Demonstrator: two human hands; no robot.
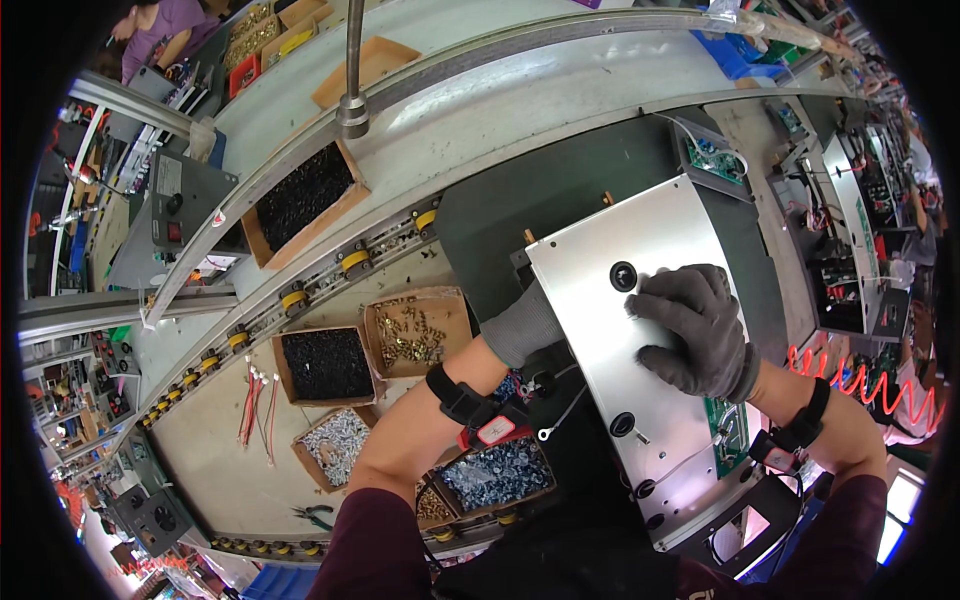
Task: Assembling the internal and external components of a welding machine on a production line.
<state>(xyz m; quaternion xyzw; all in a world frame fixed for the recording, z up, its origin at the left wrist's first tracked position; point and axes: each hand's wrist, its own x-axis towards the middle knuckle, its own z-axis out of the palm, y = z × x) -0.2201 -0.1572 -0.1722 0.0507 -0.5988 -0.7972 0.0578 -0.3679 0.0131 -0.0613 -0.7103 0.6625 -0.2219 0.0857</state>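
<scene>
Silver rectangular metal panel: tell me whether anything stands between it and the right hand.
Nothing visible does: the grey-gloved right hand is directly over the panel, with no other thing showing between them.

grey fabric gloves [708,335], black forearm straps [459,399], dark maroon sleeves [370,550]

No readable text. Relative to silver panel [600,310]: left, white label [496,430] with illegible dark mark on red wrist unit [466,439]; upper-left, tiny red-white sticker [219,217] on metal rail [190,255]; just below, cropped pale lettering [697,594] on clothing [560,565].
</scene>
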